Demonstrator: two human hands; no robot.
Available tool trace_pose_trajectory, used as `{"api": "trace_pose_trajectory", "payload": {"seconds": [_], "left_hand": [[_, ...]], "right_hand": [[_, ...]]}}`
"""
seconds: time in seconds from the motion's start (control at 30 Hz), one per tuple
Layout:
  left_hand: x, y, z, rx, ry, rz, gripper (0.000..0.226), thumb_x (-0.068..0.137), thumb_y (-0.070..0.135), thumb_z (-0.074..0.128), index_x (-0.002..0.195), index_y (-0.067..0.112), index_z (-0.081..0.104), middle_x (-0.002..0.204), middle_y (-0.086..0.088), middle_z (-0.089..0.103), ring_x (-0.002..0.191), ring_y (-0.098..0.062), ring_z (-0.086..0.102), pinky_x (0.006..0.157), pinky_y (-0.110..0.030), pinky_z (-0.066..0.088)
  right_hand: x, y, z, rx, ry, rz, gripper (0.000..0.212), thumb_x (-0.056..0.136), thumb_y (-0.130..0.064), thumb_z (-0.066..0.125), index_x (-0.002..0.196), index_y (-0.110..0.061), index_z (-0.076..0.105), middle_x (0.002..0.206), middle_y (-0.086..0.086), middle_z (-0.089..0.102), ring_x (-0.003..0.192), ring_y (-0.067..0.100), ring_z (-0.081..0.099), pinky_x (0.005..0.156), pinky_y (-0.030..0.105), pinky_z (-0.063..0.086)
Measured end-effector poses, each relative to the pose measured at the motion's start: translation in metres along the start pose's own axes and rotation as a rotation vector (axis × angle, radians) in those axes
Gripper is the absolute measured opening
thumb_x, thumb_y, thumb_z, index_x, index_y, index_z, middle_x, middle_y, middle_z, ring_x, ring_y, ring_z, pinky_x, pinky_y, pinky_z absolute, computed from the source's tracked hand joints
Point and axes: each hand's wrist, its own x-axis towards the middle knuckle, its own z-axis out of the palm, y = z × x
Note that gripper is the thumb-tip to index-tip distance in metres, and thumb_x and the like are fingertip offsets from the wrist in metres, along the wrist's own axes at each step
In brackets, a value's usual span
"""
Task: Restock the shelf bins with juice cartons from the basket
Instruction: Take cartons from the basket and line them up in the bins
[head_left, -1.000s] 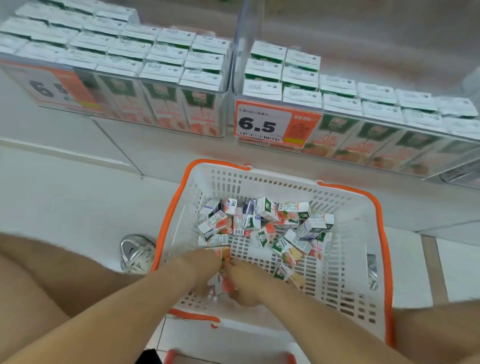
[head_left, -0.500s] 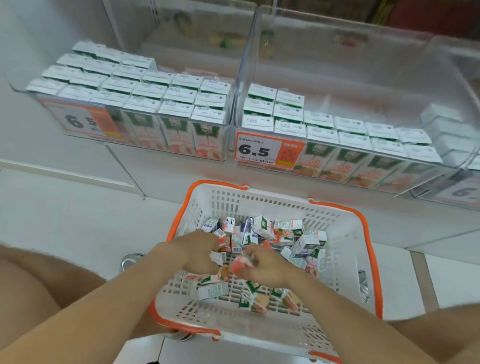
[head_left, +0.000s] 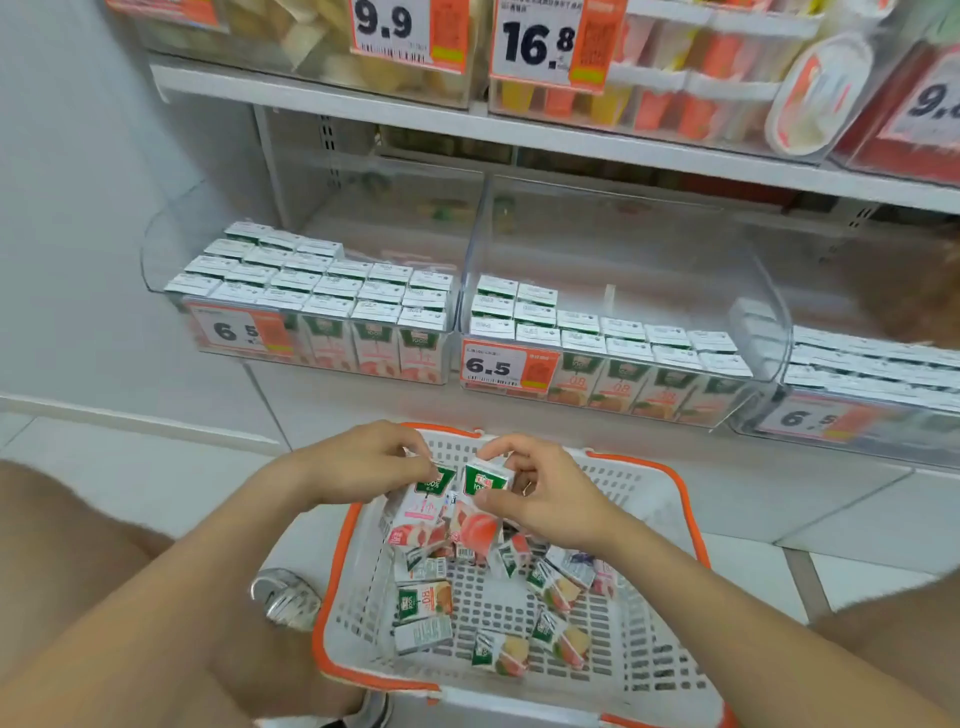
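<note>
**Both hands over the basket (head_left: 332, 587).** Our left hand (head_left: 363, 467) pinched the first carton (head_left: 418, 514) near its top. Our right hand (head_left: 545, 501) curled round the second carton (head_left: 480, 519), which touched the first. Loose cartons (head_left: 423, 600) lay on the basket floor. We judged it best to square both upright, labels forward, and place them in the left bin (head_left: 395, 228), which held matching peach cartons, not the middle bin (head_left: 597, 249).

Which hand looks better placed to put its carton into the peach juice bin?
Probably the left. The left hand grips a peach carton and sits nearer the peach bin, up to the left. The right hand, gripping a second carton, sits below the orange juice bin.
</note>
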Motion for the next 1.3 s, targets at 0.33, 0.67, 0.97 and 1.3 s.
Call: {"api": "trace_pose_trajectory", "payload": {"seconds": [0.33, 0.67, 0.97, 1.3], "left_hand": [[-0.038, 0.031, -0.046, -0.133, 0.147, 0.145, 0.021, 0.1, 0.034, 0.066, 0.097, 0.015, 0.074, 0.084, -0.002, 0.069, 0.076, -0.012, 0.06, 0.069, -0.035, 0.049], [-0.042, 0.051, -0.13, -0.041, 0.797, 0.211, 0.016, 0.081, 0.04, 0.068, 0.09, 0.031, 0.078, 0.079, 0.011, 0.075, 0.072, -0.01, 0.07, 0.065, -0.03, 0.052], [0.018, 0.048, -0.179, 0.157, 0.858, 0.322, 0.017, 0.095, 0.02, 0.063, 0.104, 0.026, 0.076, 0.087, 0.0, 0.072, 0.072, -0.019, 0.066, 0.067, -0.031, 0.051], [0.079, 0.043, -0.205, 0.415, 0.732, 0.334, 0.04, 0.105, 0.012, 0.059, 0.145, 0.017, 0.057, 0.136, -0.005, 0.057, 0.119, -0.026, 0.056, 0.104, -0.036, 0.043]], "right_hand": [[-0.001, -0.075, -0.024, 0.072, 0.208, -0.11, 0.037, 0.087, -0.024, 0.084, 0.121, -0.029, 0.071, 0.072, -0.002, 0.064, 0.059, 0.018, 0.064, 0.056, 0.042, 0.059], [0.07, -0.194, -0.031, -0.281, 0.514, -0.382, 0.044, 0.08, -0.036, 0.081, 0.103, -0.026, 0.046, 0.09, -0.007, 0.068, 0.085, 0.018, 0.064, 0.064, 0.037, 0.049], [0.146, -0.22, -0.043, -0.404, 0.148, 0.008, 0.032, 0.079, -0.014, 0.081, 0.11, -0.023, 0.077, 0.121, 0.002, 0.066, 0.105, 0.018, 0.068, 0.074, 0.025, 0.053], [0.187, -0.199, -0.047, -0.693, 0.583, -0.197, 0.048, 0.103, -0.054, 0.055, 0.12, -0.009, 0.062, 0.115, 0.012, 0.058, 0.103, 0.034, 0.058, 0.077, 0.036, 0.039]]}}
